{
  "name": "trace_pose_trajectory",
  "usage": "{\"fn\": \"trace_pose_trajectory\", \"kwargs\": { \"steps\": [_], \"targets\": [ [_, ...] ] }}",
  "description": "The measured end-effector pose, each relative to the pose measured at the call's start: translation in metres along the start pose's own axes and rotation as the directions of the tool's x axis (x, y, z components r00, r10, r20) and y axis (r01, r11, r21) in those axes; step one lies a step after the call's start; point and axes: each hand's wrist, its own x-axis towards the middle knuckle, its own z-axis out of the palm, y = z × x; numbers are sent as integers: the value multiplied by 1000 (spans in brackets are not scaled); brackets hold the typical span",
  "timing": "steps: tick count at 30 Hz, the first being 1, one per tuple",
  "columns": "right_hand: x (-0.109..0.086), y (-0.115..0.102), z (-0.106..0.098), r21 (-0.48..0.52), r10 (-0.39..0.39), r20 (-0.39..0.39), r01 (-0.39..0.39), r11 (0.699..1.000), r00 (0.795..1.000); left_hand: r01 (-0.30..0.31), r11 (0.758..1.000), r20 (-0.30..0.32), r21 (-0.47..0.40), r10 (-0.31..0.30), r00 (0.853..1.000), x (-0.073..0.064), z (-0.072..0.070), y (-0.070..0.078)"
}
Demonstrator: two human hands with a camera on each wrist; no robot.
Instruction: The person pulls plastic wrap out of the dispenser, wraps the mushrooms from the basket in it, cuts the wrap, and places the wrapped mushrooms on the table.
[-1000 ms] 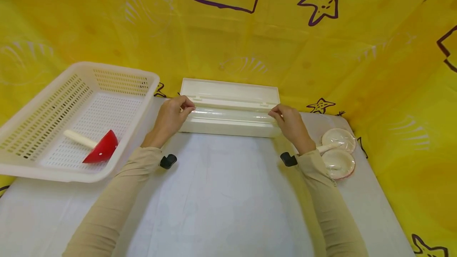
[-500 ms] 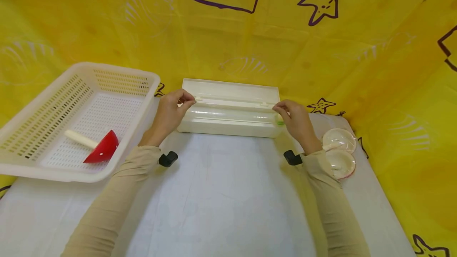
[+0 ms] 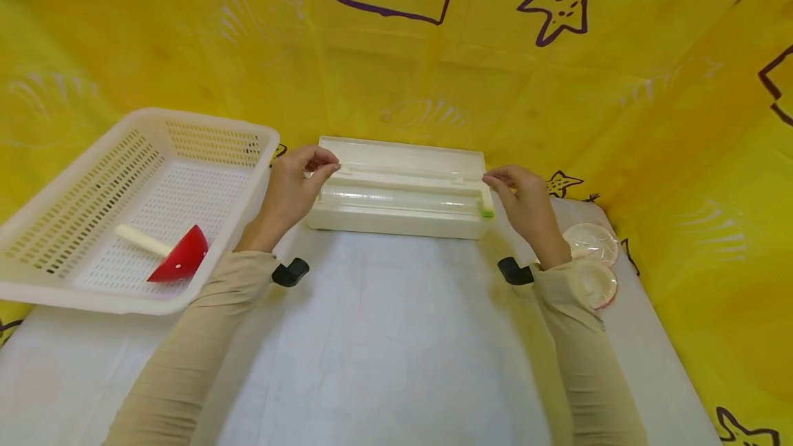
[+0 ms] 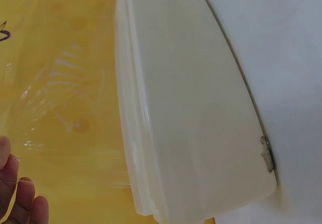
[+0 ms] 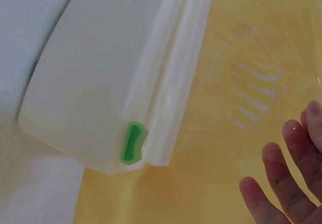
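A long white cling film dispenser (image 3: 399,224) stands at the back of the table, its lid (image 3: 403,150) tipped back and a shiny roll (image 3: 396,199) inside. My left hand (image 3: 292,188) pinches one corner of the clear cling film (image 4: 55,103) between thumb and index finger, above the dispenser's left end. The other corner is pinched by my right hand (image 3: 526,212), just above the right end. Between the hands the film stretches up from the box; creases fan toward the right fingertips (image 5: 293,129). A green piece (image 5: 134,143) sits at the dispenser's right end.
At left stands a white perforated basket (image 3: 241,208), with a red ladle (image 3: 181,257) with a cream handle lying inside. Two round, film-covered dishes, a farther one (image 3: 591,239) and a nearer one (image 3: 597,282), lie beside my right sleeve. A yellow printed curtain (image 3: 396,67) hangs directly behind the dispenser.
Both hands have risen from the roll, drawing the cling film upward. The right hand has also shifted to the right, uncovering the green piece. The dispenser has stayed in place.
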Motion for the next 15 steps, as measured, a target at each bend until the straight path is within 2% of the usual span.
{"fn": "trace_pose_trajectory", "kwargs": {
  "steps": [8, 15],
  "targets": [
    [1, -10, -8, 26, -42, -119, 45, 999, 992, -57, 998, -45, -38, 56, 997, 3, -5, 11],
    [2, -18, -16, 37, -60, -159, 67, 997, 986, -80, 995, -81, -55, 75, 994, 4, -11, 21]
  ]
}}
